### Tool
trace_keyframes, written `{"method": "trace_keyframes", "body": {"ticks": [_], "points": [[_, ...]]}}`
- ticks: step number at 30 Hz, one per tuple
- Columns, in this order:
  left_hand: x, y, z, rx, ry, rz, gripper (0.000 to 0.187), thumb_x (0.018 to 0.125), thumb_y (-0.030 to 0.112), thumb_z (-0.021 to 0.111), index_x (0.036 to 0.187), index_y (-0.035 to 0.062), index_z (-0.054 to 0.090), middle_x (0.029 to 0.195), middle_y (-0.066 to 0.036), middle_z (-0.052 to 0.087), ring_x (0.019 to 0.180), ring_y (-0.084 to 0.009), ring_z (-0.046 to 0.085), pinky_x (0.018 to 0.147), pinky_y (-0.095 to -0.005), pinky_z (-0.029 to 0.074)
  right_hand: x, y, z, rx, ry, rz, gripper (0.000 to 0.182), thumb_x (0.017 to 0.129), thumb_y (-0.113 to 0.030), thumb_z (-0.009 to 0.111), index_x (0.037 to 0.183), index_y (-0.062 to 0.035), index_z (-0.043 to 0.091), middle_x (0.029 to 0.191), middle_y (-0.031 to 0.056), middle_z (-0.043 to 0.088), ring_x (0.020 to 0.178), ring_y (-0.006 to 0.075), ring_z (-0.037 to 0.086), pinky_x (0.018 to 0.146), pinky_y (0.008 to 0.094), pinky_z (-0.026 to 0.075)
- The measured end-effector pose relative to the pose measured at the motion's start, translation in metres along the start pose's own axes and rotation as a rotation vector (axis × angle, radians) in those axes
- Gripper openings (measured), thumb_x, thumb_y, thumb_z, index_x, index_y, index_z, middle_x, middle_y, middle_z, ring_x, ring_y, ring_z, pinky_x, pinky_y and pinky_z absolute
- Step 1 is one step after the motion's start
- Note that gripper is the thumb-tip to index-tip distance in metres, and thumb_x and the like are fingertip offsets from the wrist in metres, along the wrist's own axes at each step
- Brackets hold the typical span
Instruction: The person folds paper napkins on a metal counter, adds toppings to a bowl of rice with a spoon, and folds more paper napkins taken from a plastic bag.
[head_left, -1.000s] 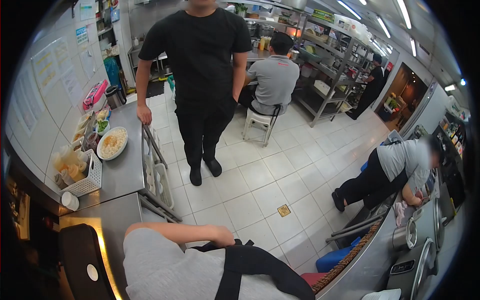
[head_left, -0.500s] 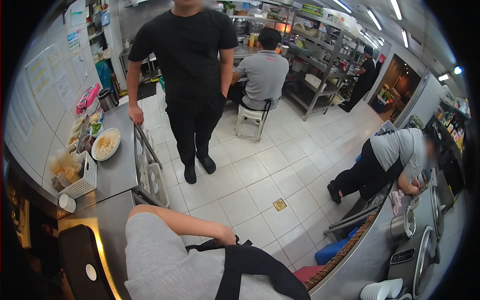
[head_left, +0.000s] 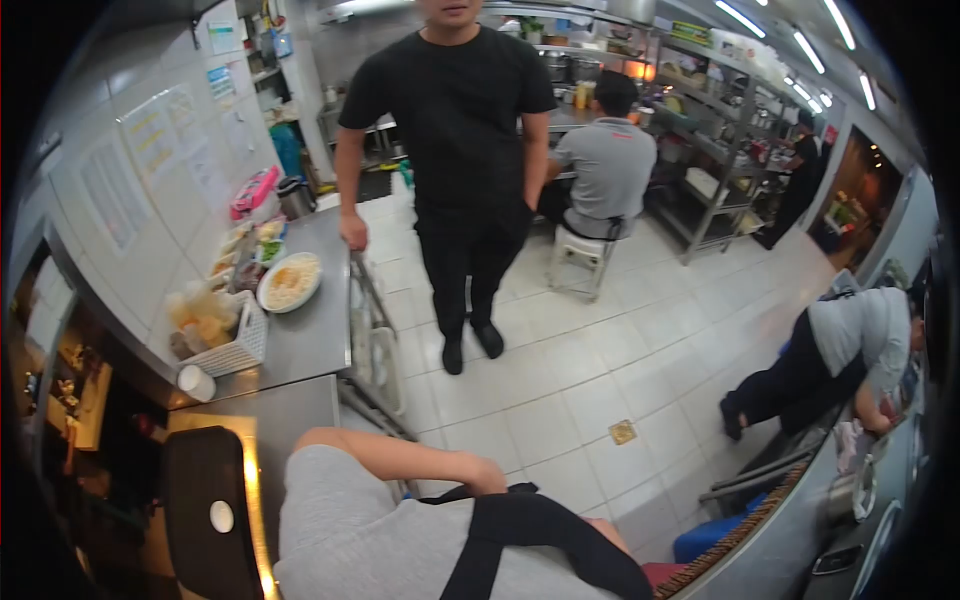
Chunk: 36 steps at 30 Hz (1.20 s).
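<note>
My left hand rests at the front of my waist, against the black apron over my grey shirt. Its fingers are blurred and partly hidden by the apron, so whether they hold anything cannot be made out. A small patch of skin shows beyond the apron's right side, but no right hand can be seen. To the left of my arm, a black board-like object with a small white round item lies on the lit counter.
A person in black stands ahead, one hand on the steel counter. It bears a bowl of food and a white basket. Someone sits on a stool; another person bends over the right counter.
The view has swung left, so the room appears shifted to the right. My left hand stays at my waist. Skin now shows beyond the apron's right side.
</note>
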<state>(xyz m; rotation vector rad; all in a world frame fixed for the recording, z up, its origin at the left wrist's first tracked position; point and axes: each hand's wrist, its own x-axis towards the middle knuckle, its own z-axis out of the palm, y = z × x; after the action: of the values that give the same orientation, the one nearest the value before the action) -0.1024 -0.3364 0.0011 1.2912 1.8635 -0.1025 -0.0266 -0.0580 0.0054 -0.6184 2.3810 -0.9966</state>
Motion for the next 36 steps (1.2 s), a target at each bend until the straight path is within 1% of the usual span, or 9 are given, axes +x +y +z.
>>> {"method": "trace_keyframes", "body": {"ticks": [1, 3, 5, 8, 19, 21, 24, 34, 36], "points": [[-0.01, -0.001, 0.007, -0.018, -0.027, -0.015, 0.019, 0.077, 0.021, 0.056, 0.086, 0.0059, 0.062, 0.082, -0.017, 0.064, 0.081, -0.0359, 0.06, 0.064, -0.044, 0.047, 0.002, -0.002, -0.002, 0.008, -0.005, 0.041, 0.024, 0.074, -0.027, 0.055, 0.084, -0.0052, 0.058, 0.069, 0.0218, 0.058, 0.071, 0.0386, 0.058, 0.063, 0.0426, 0.044], [-0.02, 0.005, -0.006, -0.056, 0.096, -0.033, 0.02, 0.077, 0.023, 0.055, 0.081, 0.0053, 0.063, 0.079, -0.017, 0.064, 0.079, -0.037, 0.06, 0.063, -0.0443, 0.047, 0.001, -0.011, -0.001, -0.009, 0.025, 0.053, 0.025, 0.073, -0.026, 0.056, 0.084, -0.0036, 0.057, 0.068, 0.023, 0.057, 0.071, 0.0399, 0.056, 0.061, 0.0426, 0.043], [-0.009, -0.006, 0.005, 0.018, 0.105, -0.001, 0.02, 0.076, 0.022, 0.054, 0.081, 0.0044, 0.063, 0.079, -0.017, 0.064, 0.077, -0.037, 0.06, 0.062, -0.0442, 0.047, 0.005, -0.023, -0.013, 0.032, 0.028, 0.106, 0.026, 0.072, -0.026, 0.056, 0.082, -0.0019, 0.054, 0.067, 0.0237, 0.055, 0.07, 0.0411, 0.055, 0.06, 0.0431, 0.041], [-0.019, -0.002, -0.004, -0.019, 0.144, -0.078, 0.019, 0.074, 0.021, 0.055, 0.08, 0.004, 0.063, 0.078, -0.017, 0.064, 0.076, -0.0358, 0.061, 0.062, -0.044, 0.047, 0.007, -0.024, -0.015, -0.001, 0.046, 0.073, 0.027, 0.071, -0.026, 0.056, 0.081, -0.0006, 0.053, 0.067, 0.024, 0.054, 0.07, 0.0415, 0.054, 0.059, 0.0437, 0.04], [-0.01, -0.009, -0.013, 0.028, 0.101, -0.059, 0.021, 0.073, 0.021, 0.056, 0.077, 0.0019, 0.063, 0.079, -0.017, 0.064, 0.081, -0.034, 0.062, 0.064, -0.0443, 0.049, 0.009, -0.015, -0.013, -0.044, 0.03, 0.131, 0.027, 0.073, -0.026, 0.055, 0.083, -0.0006, 0.054, 0.069, 0.0231, 0.056, 0.072, 0.0405, 0.055, 0.061, 0.0427, 0.041], [-0.012, -0.008, -0.018, 0.056, 0.081, -0.05, 0.02, 0.075, 0.02, 0.054, 0.08, 0.0027, 0.063, 0.081, -0.017, 0.064, 0.081, -0.0337, 0.062, 0.064, -0.0433, 0.049, 0.011, -0.01, -0.01, -0.081, 0.033, 0.025, 0.028, 0.072, -0.026, 0.055, 0.083, -0.0007, 0.053, 0.068, 0.0231, 0.055, 0.072, 0.0403, 0.055, 0.061, 0.0425, 0.041], [-0.01, -0.006, -0.021, 0.093, 0.038, -0.042, 0.02, 0.077, 0.02, 0.052, 0.083, 0.0036, 0.063, 0.083, -0.016, 0.064, 0.082, -0.0332, 0.062, 0.064, -0.0422, 0.048, 0.003, -0.03, -0.018, -0.092, 0.067, 0.102, 0.028, 0.072, -0.026, 0.055, 0.083, -0.0002, 0.052, 0.068, 0.0231, 0.054, 0.071, 0.0404, 0.054, 0.061, 0.0421, 0.04], [-0.012, 0.003, -0.037, 0.086, 0.01, -0.037, 0.022, 0.081, 0.021, 0.049, 0.085, 0.0045, 0.063, 0.087, -0.015, 0.065, 0.085, -0.0325, 0.061, 0.068, -0.0423, 0.048, 0.0, -0.02, -0.017, -0.013, 0.052, 0.156, 0.028, 0.072, -0.026, 0.054, 0.08, -0.0001, 0.051, 0.069, 0.0235, 0.054, 0.074, 0.0412, 0.054, 0.063, 0.0414, 0.041], [-0.009, -0.001, -0.033, 0.1, 0.022, -0.039, 0.023, 0.08, 0.021, 0.049, 0.085, 0.0047, 0.063, 0.087, -0.016, 0.065, 0.085, -0.0325, 0.061, 0.068, -0.0423, 0.048, -0.002, -0.02, -0.018, -0.057, 0.081, 0.094, 0.022, 0.072, -0.021, 0.055, 0.078, 0.0, 0.051, 0.068, 0.0208, 0.055, 0.069, 0.0369, 0.055, 0.06, 0.0395, 0.041]]}}
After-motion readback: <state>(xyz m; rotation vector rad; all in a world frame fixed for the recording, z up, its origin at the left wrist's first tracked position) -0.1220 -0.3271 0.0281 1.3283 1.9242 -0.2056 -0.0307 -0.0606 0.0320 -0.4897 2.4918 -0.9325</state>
